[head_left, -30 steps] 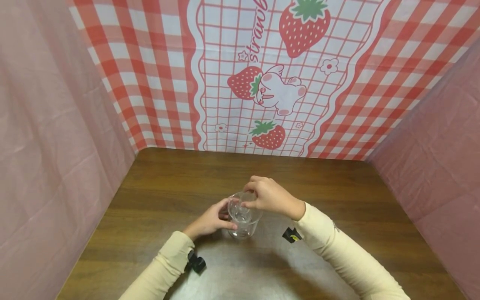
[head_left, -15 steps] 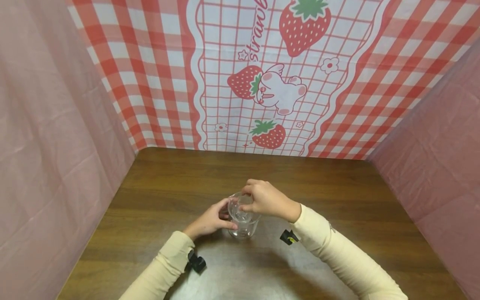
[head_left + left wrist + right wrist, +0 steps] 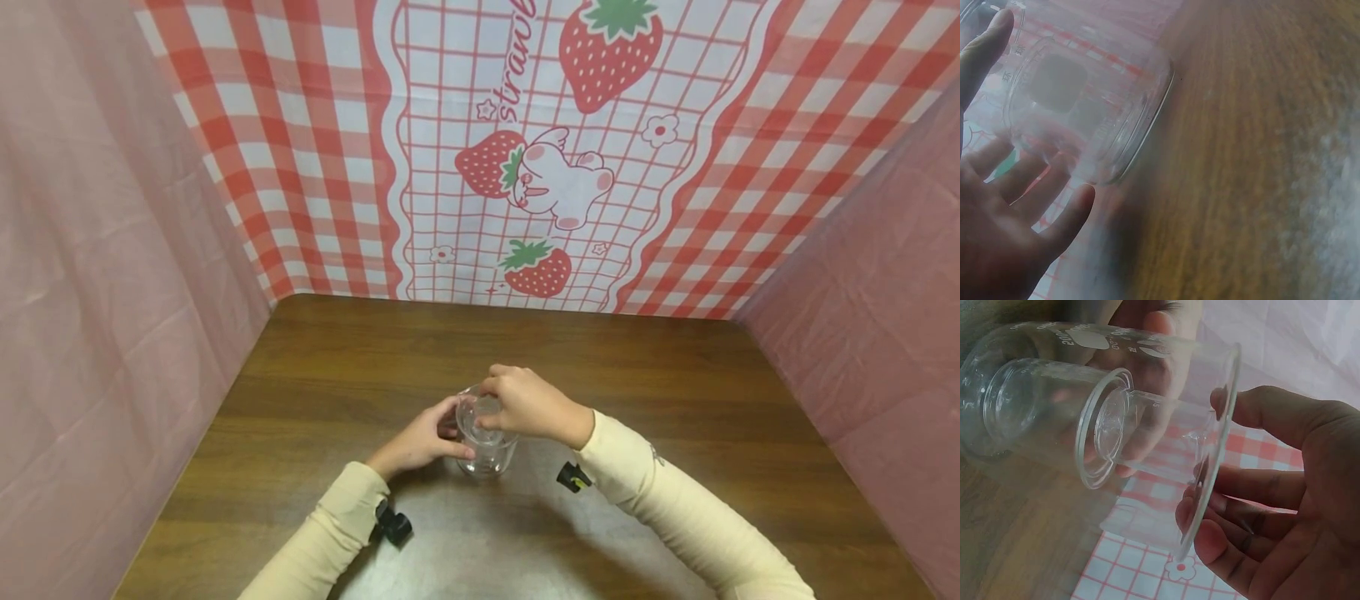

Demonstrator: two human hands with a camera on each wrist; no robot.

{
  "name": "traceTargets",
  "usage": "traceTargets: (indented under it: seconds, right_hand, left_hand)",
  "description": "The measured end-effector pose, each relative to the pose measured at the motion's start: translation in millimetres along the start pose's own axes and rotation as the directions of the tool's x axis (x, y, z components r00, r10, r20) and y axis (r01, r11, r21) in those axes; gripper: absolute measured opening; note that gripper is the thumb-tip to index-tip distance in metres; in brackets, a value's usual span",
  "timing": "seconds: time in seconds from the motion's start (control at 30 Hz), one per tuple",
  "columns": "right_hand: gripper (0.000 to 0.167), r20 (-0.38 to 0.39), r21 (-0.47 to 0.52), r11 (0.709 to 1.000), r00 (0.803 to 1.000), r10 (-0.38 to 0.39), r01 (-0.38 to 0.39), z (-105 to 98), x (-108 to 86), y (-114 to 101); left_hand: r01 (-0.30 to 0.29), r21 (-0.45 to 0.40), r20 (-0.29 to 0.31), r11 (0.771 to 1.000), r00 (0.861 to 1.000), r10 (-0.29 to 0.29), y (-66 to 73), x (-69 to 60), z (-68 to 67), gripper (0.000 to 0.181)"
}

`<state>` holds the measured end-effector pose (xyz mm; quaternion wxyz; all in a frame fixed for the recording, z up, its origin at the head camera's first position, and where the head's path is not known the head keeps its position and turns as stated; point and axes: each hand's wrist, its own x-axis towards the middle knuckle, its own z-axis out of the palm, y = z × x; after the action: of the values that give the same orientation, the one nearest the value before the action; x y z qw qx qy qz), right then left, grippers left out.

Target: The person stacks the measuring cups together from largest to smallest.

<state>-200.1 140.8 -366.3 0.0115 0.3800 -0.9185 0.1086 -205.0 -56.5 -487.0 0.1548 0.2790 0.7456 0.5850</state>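
A large clear glass beaker point(image 3: 487, 460) with white markings stands upright on the table. My left hand point(image 3: 422, 437) holds it from the left, thumb in front and fingers round the far side. Inside it, in the right wrist view, sits a medium beaker point(image 3: 1044, 394) with a rolled rim. A smaller clear beaker point(image 3: 1169, 428) has its lower end within the medium beaker's mouth. My right hand point(image 3: 536, 407) reaches over the large beaker's rim and pinches the smaller beaker's upper edge between thumb and fingers. Glare and clear glass blur the exact contact.
The brown wooden table point(image 3: 337, 358) reflects light near its front. A red-and-white checked cloth with strawberries point(image 3: 536, 192) hangs behind, and pink curtains point(image 3: 112, 250) close off both sides. Black wrist cameras point(image 3: 393, 525) hang under the sleeves.
My right hand has moved slightly left and down into the large beaker's mouth, lowering the smaller beaker. My left hand and the large beaker have stayed in place.
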Motion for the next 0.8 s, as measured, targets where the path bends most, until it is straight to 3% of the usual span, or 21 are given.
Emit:
traceTargets:
  seconds: [0.4,0.63,0.8]
  right_hand:
    - [0.035,0.041,-0.041,0.999,0.999,0.0,0.002,7.3,0.6,-3.5]
    - [0.038,0.058,-0.082,0.996,0.998,-0.016,0.021,13.3,2.7,-4.9]
    - [0.038,0.065,-0.101,0.994,0.998,-0.024,0.031,18.2,3.5,-5.9]
  left_hand:
    - [0.017,-0.016,-0.006,1.0,1.0,-0.018,-2.6,0.2,1.2,0.081]
    - [-0.048,0.036,-0.016,0.998,0.999,0.048,-4.3,-1.6,1.3,0.084]
    - [0.014,-0.002,-0.013,1.0,1.0,-0.014,-2.7,-1.1,0.6,0.086]
